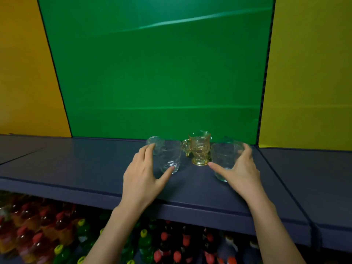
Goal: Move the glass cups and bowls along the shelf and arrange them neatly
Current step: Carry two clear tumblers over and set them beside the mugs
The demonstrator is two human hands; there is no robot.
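Observation:
On the dark blue shelf (95,168) stand several glass pieces. My left hand (144,178) wraps a clear glass cup (169,157), thumb at its base and fingers on its left side. Just behind that cup a second clear glass (156,141) shows its rim. My right hand (240,168) grips another clear glass cup (223,157) from the right, thumb across its front. Between the two cups stands an amber footed glass mug (199,147) with its handle to the left. Another clear glass (226,139) peeks out behind the right cup.
A green panel (162,73) backs the shelf, with an orange panel (24,73) on the left and a yellow panel (308,73) on the right. Below the shelf's front edge stand several drink bottles (47,235) with red and yellow caps.

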